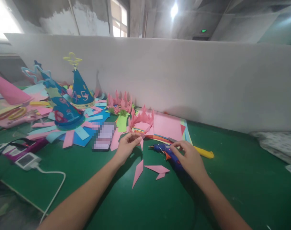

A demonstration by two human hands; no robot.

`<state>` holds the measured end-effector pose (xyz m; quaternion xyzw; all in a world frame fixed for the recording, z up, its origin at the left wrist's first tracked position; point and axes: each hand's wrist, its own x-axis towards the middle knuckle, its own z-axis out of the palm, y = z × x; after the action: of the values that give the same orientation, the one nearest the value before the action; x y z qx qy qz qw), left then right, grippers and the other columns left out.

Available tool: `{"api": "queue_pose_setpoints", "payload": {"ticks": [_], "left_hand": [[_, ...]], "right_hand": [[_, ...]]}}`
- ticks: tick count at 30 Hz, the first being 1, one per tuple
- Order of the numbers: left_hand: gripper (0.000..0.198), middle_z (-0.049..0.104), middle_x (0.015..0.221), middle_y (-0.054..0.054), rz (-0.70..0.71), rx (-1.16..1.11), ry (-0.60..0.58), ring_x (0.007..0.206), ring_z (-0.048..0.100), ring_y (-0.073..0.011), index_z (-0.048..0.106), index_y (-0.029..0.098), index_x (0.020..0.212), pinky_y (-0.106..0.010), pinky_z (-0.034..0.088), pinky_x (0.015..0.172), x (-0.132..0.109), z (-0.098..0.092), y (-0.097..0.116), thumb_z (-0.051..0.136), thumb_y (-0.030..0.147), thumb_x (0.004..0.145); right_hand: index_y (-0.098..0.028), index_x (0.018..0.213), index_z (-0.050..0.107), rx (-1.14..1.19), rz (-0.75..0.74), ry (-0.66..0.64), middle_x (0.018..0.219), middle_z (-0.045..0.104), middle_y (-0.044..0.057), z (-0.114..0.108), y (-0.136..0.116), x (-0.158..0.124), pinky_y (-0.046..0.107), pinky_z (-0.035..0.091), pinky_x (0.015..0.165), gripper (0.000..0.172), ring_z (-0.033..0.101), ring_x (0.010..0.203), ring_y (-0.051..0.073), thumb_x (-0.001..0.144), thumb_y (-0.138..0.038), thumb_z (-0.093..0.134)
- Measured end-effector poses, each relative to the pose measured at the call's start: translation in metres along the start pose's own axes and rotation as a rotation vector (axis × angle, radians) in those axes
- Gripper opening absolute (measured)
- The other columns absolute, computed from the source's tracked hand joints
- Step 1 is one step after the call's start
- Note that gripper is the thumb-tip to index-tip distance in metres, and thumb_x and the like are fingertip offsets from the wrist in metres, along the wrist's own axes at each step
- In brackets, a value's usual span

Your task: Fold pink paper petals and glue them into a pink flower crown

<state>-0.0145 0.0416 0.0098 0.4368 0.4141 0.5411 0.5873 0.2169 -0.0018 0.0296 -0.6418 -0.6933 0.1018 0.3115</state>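
Note:
My left hand (126, 145) pinches a small pink paper piece (141, 142) just above the green table (92, 179), near a pink spiky paper flower (141, 119). My right hand (189, 158) lies over a blue glue gun (165, 151) on the table, fingers curled around its body; the nozzle points left toward the pink piece. Three pink paper cut-offs (150, 170) lie on the table between my hands.
A stack of coloured paper sheets (169, 127) and a yellow-handled cutter (204, 153) lie behind the glue gun. Blue party hats (79, 91), paper strips, a phone (104, 136) and a power strip (25, 156) with a white cable sit to the left. A white wall runs behind.

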Motion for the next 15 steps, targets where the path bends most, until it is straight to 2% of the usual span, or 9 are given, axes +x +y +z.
{"api": "queue_pose_setpoints", "payload": {"ticks": [3,6,8,11,15], "left_hand": [[0.029,0.061,0.071,0.001,-0.016,0.012,-0.058,0.063,0.054,-0.0078,0.063,0.014,0.078,-0.019,0.044,0.061,-0.001,0.0,-0.003,0.076,0.031,0.059],[0.03,0.061,0.067,0.002,-0.028,0.031,-0.106,0.059,0.054,-0.0072,0.06,0.014,0.079,-0.019,0.043,0.06,-0.001,-0.001,-0.007,0.077,0.029,0.06],[0.031,0.061,0.064,0.002,-0.04,0.035,-0.124,0.058,0.055,-0.0076,0.058,0.014,0.079,-0.02,0.043,0.059,0.0,-0.003,-0.008,0.077,0.03,0.06],[0.033,0.061,0.063,0.002,-0.05,0.024,-0.135,0.057,0.056,-0.0084,0.055,0.014,0.079,-0.021,0.044,0.059,0.001,-0.005,-0.009,0.077,0.031,0.06],[0.035,0.062,0.061,0.002,-0.05,0.009,-0.139,0.056,0.057,-0.0089,0.055,0.014,0.078,-0.021,0.046,0.059,0.001,-0.004,-0.005,0.078,0.031,0.058]], "right_hand": [[-0.02,0.079,0.066,0.183,-0.041,-0.118,0.082,0.067,0.005,-0.001,-0.03,0.018,0.03,0.043,0.067,0.028,0.059,0.073,0.019,0.082,-0.042,0.049],[-0.02,0.083,0.069,0.367,-0.031,-0.337,0.08,0.069,0.003,0.009,-0.052,0.038,0.027,0.045,0.064,0.026,0.061,0.072,0.018,0.079,-0.04,0.052],[-0.019,0.078,0.07,0.408,-0.055,-0.459,0.073,0.069,0.002,0.019,-0.058,0.049,0.026,0.044,0.06,0.023,0.06,0.068,0.016,0.077,-0.036,0.054],[-0.017,0.075,0.071,0.407,-0.076,-0.541,0.07,0.068,0.002,0.029,-0.058,0.06,0.025,0.044,0.059,0.018,0.059,0.065,0.015,0.072,-0.03,0.059],[-0.016,0.072,0.07,0.449,-0.076,-0.648,0.066,0.066,0.001,0.03,-0.057,0.069,0.023,0.042,0.056,0.019,0.056,0.06,0.013,0.071,-0.031,0.06]]}}
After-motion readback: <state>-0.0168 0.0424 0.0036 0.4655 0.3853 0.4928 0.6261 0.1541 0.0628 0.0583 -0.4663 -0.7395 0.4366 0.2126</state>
